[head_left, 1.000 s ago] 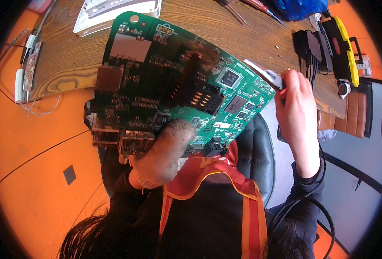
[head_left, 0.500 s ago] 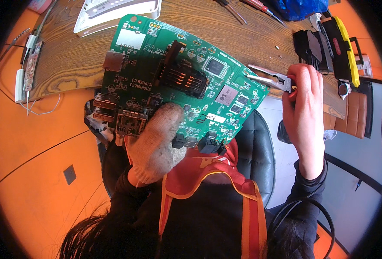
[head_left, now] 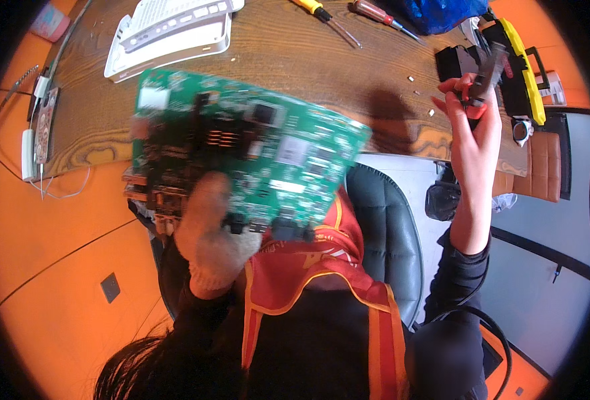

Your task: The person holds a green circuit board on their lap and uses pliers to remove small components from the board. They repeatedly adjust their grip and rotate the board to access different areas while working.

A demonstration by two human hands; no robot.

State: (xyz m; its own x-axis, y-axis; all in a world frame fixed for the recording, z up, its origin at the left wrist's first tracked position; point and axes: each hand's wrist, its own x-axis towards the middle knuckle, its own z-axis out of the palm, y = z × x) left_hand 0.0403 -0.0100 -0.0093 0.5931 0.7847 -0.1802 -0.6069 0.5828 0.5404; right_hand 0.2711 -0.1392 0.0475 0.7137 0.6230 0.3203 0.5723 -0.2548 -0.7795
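The gloved left hand [head_left: 209, 227] clamps the circuit board [head_left: 275, 143], long axis crosswise. Well rightward, the right hand [head_left: 470, 127] (bare) grips red-handled pliers [head_left: 485, 83].

Head camera: the left fisheye of the side-by-side pair on your head, upright and unmirrored.
Red apron [head_left: 305, 280]: seen from above, your lens facing steeply down past it.
Circuit board [head_left: 331, 137]: close below you, near mid-view, between your left hand [head_left: 208, 230] and right hand [head_left: 469, 137].
Wooden table [head_left: 288, 73]: farther off, across the upper part, its edge curving toward your round rim.
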